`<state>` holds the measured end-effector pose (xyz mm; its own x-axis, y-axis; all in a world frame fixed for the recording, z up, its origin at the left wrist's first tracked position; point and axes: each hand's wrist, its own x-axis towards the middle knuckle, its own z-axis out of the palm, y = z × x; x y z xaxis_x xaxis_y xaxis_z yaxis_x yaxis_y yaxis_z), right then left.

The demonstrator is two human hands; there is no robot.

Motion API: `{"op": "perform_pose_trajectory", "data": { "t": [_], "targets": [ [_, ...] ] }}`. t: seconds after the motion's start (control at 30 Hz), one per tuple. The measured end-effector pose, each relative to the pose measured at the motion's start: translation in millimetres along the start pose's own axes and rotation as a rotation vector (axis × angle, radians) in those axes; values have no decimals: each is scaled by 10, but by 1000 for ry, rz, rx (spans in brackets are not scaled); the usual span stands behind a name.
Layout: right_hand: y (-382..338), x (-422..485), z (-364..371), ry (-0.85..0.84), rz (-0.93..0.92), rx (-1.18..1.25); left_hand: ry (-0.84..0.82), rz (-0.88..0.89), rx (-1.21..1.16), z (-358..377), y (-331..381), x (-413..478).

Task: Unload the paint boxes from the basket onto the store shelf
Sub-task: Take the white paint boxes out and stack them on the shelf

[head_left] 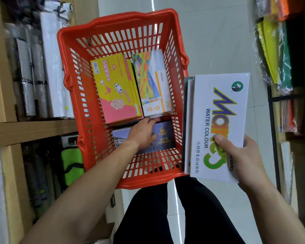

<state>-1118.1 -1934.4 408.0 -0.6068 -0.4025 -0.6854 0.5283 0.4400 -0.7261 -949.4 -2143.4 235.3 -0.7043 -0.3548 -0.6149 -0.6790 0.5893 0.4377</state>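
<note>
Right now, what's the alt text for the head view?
The left hand reaches into the red basket onto a dark blue paint box; the right hand holds white water-colour boxes outside it. Yellow boxes and a landscape-printed box lie inside.

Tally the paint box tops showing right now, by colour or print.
Yellow-and-pink box: 1
Landscape-print box: 1
Dark blue box: 1
White water colour box, in right hand: 1
Total: 4 tops; boxes stacked beneath cannot be counted.
</note>
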Motion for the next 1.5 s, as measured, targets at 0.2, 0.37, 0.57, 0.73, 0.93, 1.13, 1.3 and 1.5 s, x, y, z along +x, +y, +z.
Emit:
{"op": "perform_pose_trajectory", "data": {
  "t": [0.2,0.37,0.57,0.73,0.93,1.13,1.3,1.5],
  "targets": [
    [21,20,-18,15,14,-40,-11,33,130,-41,70,-34],
    [20,22,-9,20,-7,-73,6,22,195,-81,82,-61],
    [0,15,27,34,-11,-75,-179,30,126,-187,-80,-222],
    [-34,-2,94,52,-34,-154,-167,27,131,-318,-146,-398],
    [-271,-141,333,41,-57,-281,198,-5,-164,-822,-34,-1106],
    [-797,-559,592,-20,-108,-247,455,-136,-474,-1466,201,-1939],
    [-1290,-830,681,-152,-175,-215,620,-231,-726,-1781,472,-2641],
    [-1794,-1104,817,-415,-245,-251,876,-335,-965,-1865,933,-3487]
  ]
}}
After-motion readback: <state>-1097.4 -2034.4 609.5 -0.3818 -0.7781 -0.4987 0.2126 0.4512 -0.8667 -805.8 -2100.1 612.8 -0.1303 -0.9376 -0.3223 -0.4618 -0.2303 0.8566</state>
